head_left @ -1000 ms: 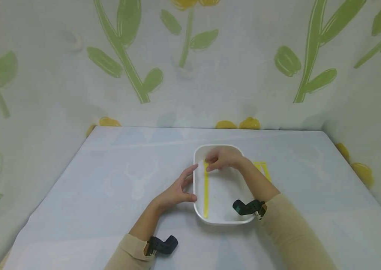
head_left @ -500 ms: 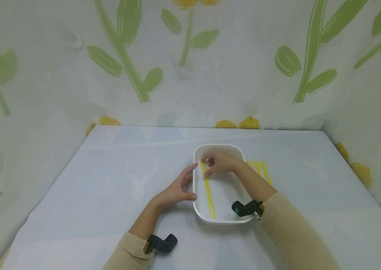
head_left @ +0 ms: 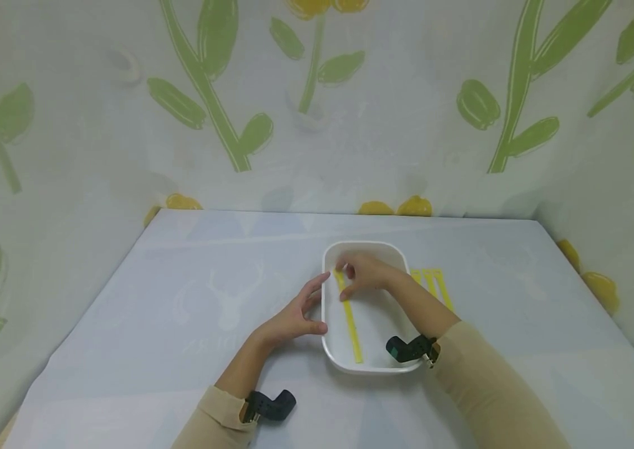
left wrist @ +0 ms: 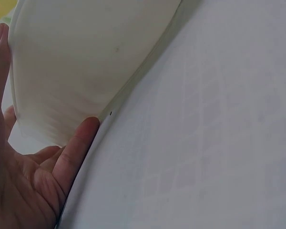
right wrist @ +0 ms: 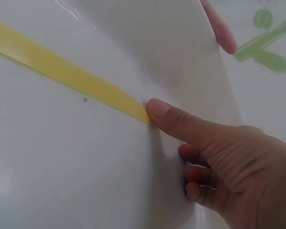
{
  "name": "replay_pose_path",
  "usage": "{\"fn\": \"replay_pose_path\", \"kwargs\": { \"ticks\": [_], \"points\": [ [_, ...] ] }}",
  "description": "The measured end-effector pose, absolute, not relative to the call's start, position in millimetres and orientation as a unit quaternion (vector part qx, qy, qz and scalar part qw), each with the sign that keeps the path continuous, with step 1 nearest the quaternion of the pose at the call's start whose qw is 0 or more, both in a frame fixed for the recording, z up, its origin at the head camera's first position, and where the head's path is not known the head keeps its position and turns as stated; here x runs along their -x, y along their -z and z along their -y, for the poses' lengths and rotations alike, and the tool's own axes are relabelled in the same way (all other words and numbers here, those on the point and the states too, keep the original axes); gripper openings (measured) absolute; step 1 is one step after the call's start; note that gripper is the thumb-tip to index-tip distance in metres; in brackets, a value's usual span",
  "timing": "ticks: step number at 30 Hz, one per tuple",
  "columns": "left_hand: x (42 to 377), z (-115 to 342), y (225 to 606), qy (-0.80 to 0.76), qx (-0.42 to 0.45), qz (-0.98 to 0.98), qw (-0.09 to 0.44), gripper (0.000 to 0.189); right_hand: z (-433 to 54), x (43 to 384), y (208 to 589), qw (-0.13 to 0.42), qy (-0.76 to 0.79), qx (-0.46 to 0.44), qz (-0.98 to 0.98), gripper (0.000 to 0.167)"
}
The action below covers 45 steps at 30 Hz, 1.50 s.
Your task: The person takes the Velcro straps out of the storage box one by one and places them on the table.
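A white rectangular tub (head_left: 375, 337) with rounded corners stands on the table. Inside it, along the left side, lies a long, thin yellow strip (head_left: 352, 330), slanting slightly. My right hand (head_left: 366, 272) reaches into the tub and pinches the strip's far end. In the right wrist view the thumb of this hand (right wrist: 243, 167) presses on the yellow strip (right wrist: 71, 71), which is flat and shows fine ridges on part of its edge. My left hand (head_left: 294, 317) rests its spread fingers and thumb against the tub's left outer wall; the left wrist view shows its fingertips at the tub (left wrist: 81, 52).
More yellow strips (head_left: 439, 288) lie side by side on the table right of the tub, partly hidden by the tub and right forearm. The pale table (head_left: 182, 349) meets a flower-patterned backdrop (head_left: 384, 143) at the back.
The yellow strip in the tub has swung from nearly straight to slanted, its near end moving right. My right hand shifted slightly left, then a little nearer. The left hand has stayed put.
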<state>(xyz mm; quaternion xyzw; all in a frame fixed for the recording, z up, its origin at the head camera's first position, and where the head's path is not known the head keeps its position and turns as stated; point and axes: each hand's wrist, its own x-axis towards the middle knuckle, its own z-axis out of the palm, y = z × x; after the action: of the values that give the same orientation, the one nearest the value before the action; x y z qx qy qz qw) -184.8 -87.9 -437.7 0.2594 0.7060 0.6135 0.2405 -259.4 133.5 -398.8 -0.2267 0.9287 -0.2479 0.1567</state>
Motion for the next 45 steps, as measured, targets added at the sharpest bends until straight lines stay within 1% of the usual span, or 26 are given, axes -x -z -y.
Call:
{"fn": "replay_pose_path", "kwargs": {
  "ticks": [8, 13, 15, 17, 21, 27, 33, 38, 41, 45],
  "points": [
    [186, 88, 439, -0.610, -0.266, -0.707, 0.241, 0.100, -136, 260, 399, 0.155, 0.269, 0.229, -0.923, 0.042],
    [186, 89, 439, -0.610, -0.265, -0.707, 0.241, 0.101, -134, 260, 399, 0.150, 0.284, 0.203, -0.925, 0.032],
    [186, 89, 439, -0.610, -0.266, -0.707, 0.241, 0.101, -134, 261, 398, 0.145, 0.296, 0.192, -0.925, 0.030],
    [187, 89, 438, -0.611, -0.267, -0.706, 0.240, 0.102, -134, 261, 397, 0.143, 0.310, 0.182, -0.922, 0.033],
    [187, 89, 438, -0.610, -0.266, -0.707, 0.240, 0.102, -135, 263, 397, 0.146, 0.346, 0.175, -0.910, 0.042],
    [187, 88, 437, -0.608, -0.267, -0.708, 0.242, 0.100, -140, 262, 396, 0.169, 0.417, 0.180, -0.875, 0.053],
    [187, 88, 438, -0.609, -0.270, -0.707, 0.239, 0.100, -145, 260, 392, 0.209, 0.470, 0.185, -0.837, 0.056],
    [187, 88, 437, -0.609, -0.267, -0.707, 0.240, 0.099, -148, 259, 388, 0.216, 0.508, 0.192, -0.812, 0.055],
    [187, 88, 437, -0.613, -0.268, -0.703, 0.243, 0.101, -151, 258, 386, 0.221, 0.529, 0.199, -0.795, 0.059],
    [186, 88, 437, -0.614, -0.270, -0.700, 0.246, 0.103, -153, 257, 384, 0.243, 0.535, 0.217, -0.780, 0.067]
  ]
}}
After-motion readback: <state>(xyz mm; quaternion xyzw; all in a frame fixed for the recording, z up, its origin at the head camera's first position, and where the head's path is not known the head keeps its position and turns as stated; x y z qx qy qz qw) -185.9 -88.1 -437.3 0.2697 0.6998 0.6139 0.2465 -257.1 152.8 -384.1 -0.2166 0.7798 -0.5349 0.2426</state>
